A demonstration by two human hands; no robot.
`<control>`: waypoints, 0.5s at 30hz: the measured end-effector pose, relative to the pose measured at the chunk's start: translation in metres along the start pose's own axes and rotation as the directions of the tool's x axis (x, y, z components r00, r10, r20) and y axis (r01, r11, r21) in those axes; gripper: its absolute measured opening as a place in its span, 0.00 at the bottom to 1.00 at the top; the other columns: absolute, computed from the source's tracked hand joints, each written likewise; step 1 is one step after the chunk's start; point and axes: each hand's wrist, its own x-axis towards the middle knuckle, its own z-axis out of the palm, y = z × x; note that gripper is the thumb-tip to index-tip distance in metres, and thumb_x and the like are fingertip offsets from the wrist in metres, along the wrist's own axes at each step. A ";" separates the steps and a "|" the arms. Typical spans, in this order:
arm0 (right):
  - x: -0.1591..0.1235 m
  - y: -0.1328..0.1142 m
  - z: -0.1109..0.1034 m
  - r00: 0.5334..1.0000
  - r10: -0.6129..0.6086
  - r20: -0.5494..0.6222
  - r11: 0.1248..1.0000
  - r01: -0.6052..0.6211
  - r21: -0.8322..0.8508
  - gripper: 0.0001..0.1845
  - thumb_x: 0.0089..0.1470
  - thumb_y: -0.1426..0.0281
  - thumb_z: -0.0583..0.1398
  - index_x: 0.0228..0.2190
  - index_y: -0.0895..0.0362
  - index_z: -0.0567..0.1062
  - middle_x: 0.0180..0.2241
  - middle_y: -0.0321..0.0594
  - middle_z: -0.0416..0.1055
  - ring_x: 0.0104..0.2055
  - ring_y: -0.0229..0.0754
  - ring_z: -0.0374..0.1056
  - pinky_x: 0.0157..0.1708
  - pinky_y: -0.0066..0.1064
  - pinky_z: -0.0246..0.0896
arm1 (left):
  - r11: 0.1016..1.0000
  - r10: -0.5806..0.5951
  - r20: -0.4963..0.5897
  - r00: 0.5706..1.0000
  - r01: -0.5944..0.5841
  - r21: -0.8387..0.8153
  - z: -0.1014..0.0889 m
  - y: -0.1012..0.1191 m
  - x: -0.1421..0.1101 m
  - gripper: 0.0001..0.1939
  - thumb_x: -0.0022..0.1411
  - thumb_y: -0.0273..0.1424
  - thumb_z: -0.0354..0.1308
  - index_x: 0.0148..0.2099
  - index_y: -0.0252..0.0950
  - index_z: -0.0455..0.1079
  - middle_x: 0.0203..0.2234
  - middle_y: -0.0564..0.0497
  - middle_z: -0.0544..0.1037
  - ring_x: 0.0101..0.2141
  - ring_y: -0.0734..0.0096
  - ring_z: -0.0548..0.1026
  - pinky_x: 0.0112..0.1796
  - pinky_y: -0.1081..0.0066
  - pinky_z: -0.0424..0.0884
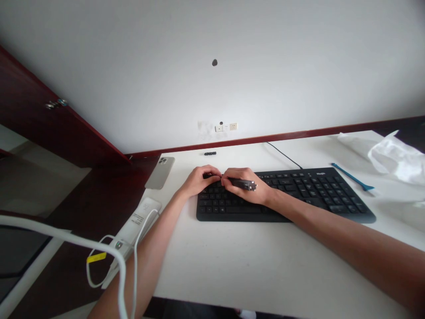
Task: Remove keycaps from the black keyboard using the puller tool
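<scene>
A black keyboard (249,215) lies on the white table under both hands. My left hand (202,178) rests over its upper left corner, thumb and fingers curled together near the top row of keys; whatever lies between the fingertips is hidden. Close beside it, fingertips nearly touching, my right hand (247,184) is closed around a dark handheld tool (244,183) with a shiny metallic rear end. The tool's front end is hidden by the fingers. Several small black pieces, which look like keycaps (210,153), sit in a row behind the keyboard.
A phone (161,173) and a white power strip (139,221) with white cables lie along the left edge. To the right are a blue brush (353,177) and a crumpled white plastic bag (395,155). The keyboard cable (283,154) runs off the back edge toward the wall.
</scene>
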 end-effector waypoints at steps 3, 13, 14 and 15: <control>0.002 0.002 0.001 0.987 0.146 -0.069 0.989 -0.143 0.049 0.13 0.66 0.65 0.56 0.31 0.55 0.75 0.28 0.35 0.72 0.29 0.38 0.64 0.32 0.30 0.59 | 1.000 -0.003 -0.009 1.000 0.003 0.017 0.001 0.000 -0.001 0.09 0.65 0.37 0.64 0.43 0.39 0.80 0.41 0.47 0.82 0.45 0.61 0.79 0.50 0.63 0.71; 0.007 0.000 -0.017 0.923 0.113 -0.369 0.989 -0.139 -0.046 0.07 0.52 0.77 0.57 0.32 0.55 0.71 0.31 0.37 0.72 0.33 0.42 0.67 0.35 0.33 0.61 | 0.997 0.016 0.007 1.000 -0.015 -0.072 0.001 0.009 0.000 0.09 0.64 0.37 0.65 0.40 0.36 0.79 0.41 0.46 0.81 0.45 0.61 0.78 0.50 0.64 0.69; 0.006 -0.001 -0.020 0.950 0.081 -0.303 0.987 -0.120 -0.112 0.07 0.52 0.77 0.58 0.34 0.55 0.72 0.31 0.36 0.72 0.31 0.41 0.66 0.34 0.32 0.60 | 0.994 -0.013 -0.007 1.000 0.012 -0.113 0.001 0.009 0.000 0.10 0.64 0.38 0.65 0.40 0.36 0.78 0.40 0.46 0.82 0.44 0.61 0.78 0.48 0.64 0.70; 0.005 -0.002 -0.022 0.978 0.038 -0.207 0.982 -0.075 -0.175 0.08 0.53 0.76 0.59 0.36 0.55 0.73 0.31 0.36 0.73 0.30 0.40 0.66 0.33 0.32 0.60 | 0.986 -0.046 -0.027 0.999 0.041 -0.160 0.001 0.009 0.000 0.12 0.64 0.40 0.65 0.40 0.36 0.78 0.40 0.46 0.82 0.42 0.62 0.78 0.47 0.65 0.70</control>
